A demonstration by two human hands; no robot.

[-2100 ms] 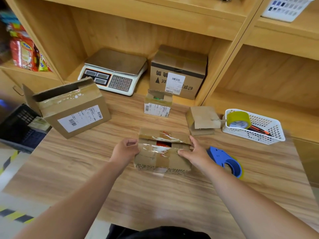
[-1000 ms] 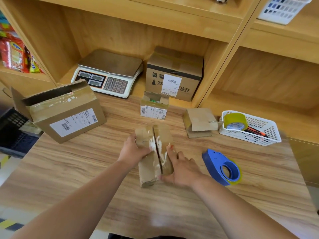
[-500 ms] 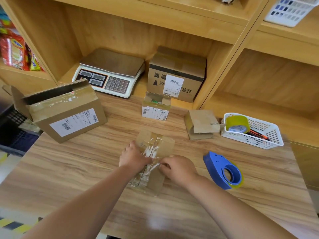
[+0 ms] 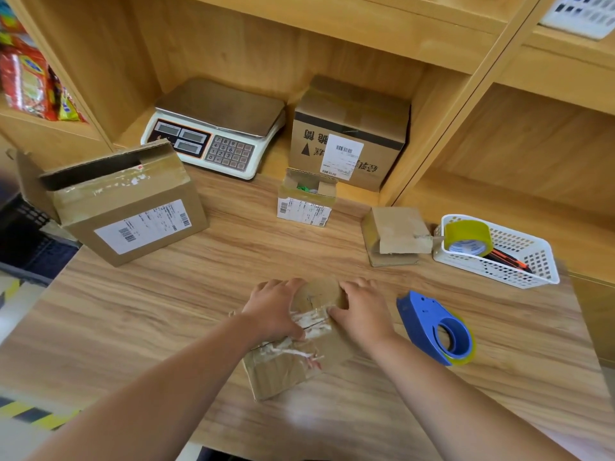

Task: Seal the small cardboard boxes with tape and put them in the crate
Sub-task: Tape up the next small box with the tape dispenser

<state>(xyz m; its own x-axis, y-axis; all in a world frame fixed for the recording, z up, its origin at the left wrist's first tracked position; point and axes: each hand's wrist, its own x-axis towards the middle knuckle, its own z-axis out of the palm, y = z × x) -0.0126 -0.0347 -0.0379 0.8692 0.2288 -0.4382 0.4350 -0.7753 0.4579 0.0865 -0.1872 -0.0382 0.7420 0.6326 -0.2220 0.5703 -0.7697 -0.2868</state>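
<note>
A small cardboard box (image 4: 283,371) with torn old tape along its top seam lies at the middle of the wooden table (image 4: 133,314). My left hand (image 4: 273,311) holds its left side, fingers curled over the far end and thumb by the seam. My right hand (image 4: 364,311) presses flat on the right flap. A blue tape dispenser (image 4: 439,331) lies just right of my right hand. Two more small boxes stand farther back: an open one (image 4: 306,201) and one with a loose flap (image 4: 394,237). A dark crate (image 4: 20,247) sits off the table's left edge.
A large open box (image 4: 123,207) stands at the back left. A weighing scale (image 4: 216,128) and a labelled box (image 4: 349,131) sit in the shelf recess. At the right, a white basket (image 4: 532,271) holds a tape roll (image 4: 467,239).
The small box was turned from crosswise to lengthwise and its flaps were pushed down. Both hands moved from its sides onto its top near the seam.
</note>
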